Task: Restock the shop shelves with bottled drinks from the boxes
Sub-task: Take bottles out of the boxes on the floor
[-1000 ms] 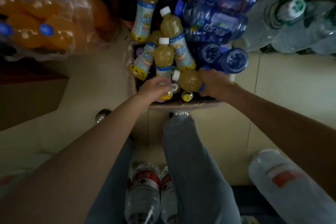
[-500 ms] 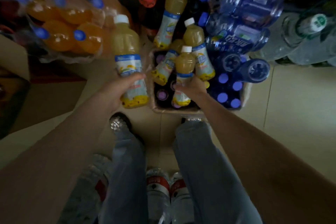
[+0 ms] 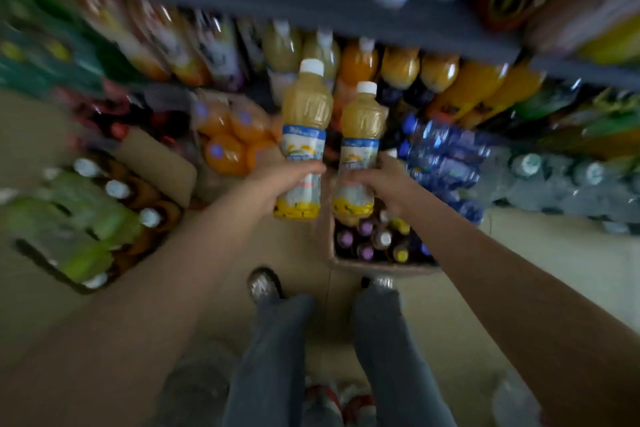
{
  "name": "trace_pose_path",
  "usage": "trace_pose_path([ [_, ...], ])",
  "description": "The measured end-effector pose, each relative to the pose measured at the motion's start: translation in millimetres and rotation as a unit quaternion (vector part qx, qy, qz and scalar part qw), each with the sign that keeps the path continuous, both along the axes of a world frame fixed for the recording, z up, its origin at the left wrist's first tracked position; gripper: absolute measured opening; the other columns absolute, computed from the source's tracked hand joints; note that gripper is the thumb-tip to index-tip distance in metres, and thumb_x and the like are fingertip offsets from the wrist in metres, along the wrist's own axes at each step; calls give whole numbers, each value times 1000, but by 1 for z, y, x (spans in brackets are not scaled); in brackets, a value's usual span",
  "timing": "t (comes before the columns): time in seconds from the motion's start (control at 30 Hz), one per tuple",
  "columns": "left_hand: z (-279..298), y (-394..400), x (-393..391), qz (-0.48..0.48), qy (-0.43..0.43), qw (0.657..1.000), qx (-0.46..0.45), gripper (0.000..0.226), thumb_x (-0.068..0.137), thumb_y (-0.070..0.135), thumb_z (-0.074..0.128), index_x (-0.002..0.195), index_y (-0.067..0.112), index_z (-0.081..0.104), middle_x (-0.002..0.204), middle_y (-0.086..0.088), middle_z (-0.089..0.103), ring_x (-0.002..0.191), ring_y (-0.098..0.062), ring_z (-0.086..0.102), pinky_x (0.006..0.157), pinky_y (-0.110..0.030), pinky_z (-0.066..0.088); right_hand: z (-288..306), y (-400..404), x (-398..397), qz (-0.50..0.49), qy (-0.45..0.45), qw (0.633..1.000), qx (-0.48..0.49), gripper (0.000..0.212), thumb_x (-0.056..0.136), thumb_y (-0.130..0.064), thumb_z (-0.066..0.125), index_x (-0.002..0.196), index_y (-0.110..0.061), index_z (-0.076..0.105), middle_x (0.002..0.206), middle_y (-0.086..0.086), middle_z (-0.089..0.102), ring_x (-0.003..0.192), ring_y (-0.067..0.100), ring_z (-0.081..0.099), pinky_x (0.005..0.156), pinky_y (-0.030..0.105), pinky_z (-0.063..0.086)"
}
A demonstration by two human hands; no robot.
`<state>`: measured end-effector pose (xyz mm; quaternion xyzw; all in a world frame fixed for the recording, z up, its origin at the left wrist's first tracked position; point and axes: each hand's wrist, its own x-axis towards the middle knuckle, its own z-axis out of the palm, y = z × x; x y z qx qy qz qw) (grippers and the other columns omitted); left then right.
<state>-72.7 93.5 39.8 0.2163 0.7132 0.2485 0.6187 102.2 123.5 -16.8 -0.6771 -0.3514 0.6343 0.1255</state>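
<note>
Head view, frame centre: our left hand [image 3: 277, 184] grip wrapped round left juice bottle [image 3: 304, 135]; right hand [image 3: 377, 184] grip wrapped round right juice bottle [image 3: 362, 146], both upright.

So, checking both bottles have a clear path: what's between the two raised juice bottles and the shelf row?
Head view: nothing. The left bottle and right bottle face the shelf row directly.
</note>
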Motion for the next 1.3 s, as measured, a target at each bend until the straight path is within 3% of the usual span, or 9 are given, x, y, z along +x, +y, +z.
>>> trace_pose_path([
  [0.13, 167, 36, -67, 7, 45, 987, 152, 25, 68, 13, 79, 86, 19, 63, 79, -1, 67, 65, -8, 63, 65, -21, 54, 198, 55, -54, 38, 75, 980, 181, 51, 66, 6, 75, 112, -9, 57, 109, 13, 66, 96, 23, 64, 87, 40, 53],
  [0.27, 318, 68, -123, 56, 56, 953, 292, 26, 77, 7, 70, 99, 16, 60, 97, -11, 67, 85, -23, 63, 81, -36, 52, 379, 94, -101, 64, 144, 924, 347, 52, 60, 2, 79, 105, -15, 58, 98, 2, 68, 85, 11, 66, 75, 26, 55],
  [0.43, 440, 94, -160, 103, 60, 905, 408, 23, 82, 9, 67, 101, 19, 58, 95, -3, 67, 86, -18, 64, 78, -35, 53, 515, 132, -159, 50, 199, 843, 498, 39, 70, 6, 73, 99, -17, 59, 90, -6, 71, 84, 7, 67, 73, 23, 54],
  [0.6, 484, 113, -197, 135, 177, 860, 458, 23, 76, 7, 73, 79, 22, 55, 92, -8, 62, 73, -12, 60, 60, -24, 55, 547, 195, -217, 52, 132, 818, 558, 48, 67, -9, 81, 106, -22, 55, 106, 2, 66, 101, 22, 63, 91, 46, 51],
  [0.77, 499, 139, -242, 129, 264, 840, 457, 26, 70, 17, 78, 76, 28, 55, 114, -17, 52, 91, -22, 59, 71, -31, 49, 532, 254, -263, 69, 108, 869, 477, 53, 71, -8, 79, 118, -12, 55, 117, 6, 63, 105, 20, 60, 94, 40, 50],
  [0.9, 504, 169, -271, 165, 271, 838, 444, 30, 65, 24, 81, 79, 29, 54, 115, -17, 56, 96, -25, 61, 82, -39, 52, 533, 291, -302, 78, 95, 878, 463, 56, 74, -11, 77, 123, -11, 51, 123, 8, 59, 107, 19, 57, 91, 32, 48],
  [1.07, 500, 199, -297, 188, 302, 825, 439, 33, 69, 16, 79, 76, 30, 50, 113, -17, 57, 98, -27, 60, 79, -37, 50, 522, 316, -343, 116, 10, 864, 489, 60, 78, -20, 73, 131, -10, 45, 133, 12, 44, 124, 25, 44, 98, 27, 36],
  [1.2, 497, 214, -311, 183, 327, 815, 441, 38, 68, 18, 80, 76, 33, 46, 114, -16, 55, 100, -26, 59, 81, -36, 50, 512, 338, -360, 145, -126, 828, 527, 66, 79, -38, 70, 133, -14, 42, 136, 12, 39, 127, 32, 36, 104, 39, 33],
  [1.3, 493, 228, -315, 189, 323, 816, 441, 37, 66, 21, 82, 79, 33, 49, 114, -15, 56, 101, -27, 59, 88, -45, 51, 514, 355, -378, 137, -108, 834, 524, 72, 79, -35, 71, 138, -13, 37, 135, 13, 42, 125, 33, 41, 103, 38, 37],
])
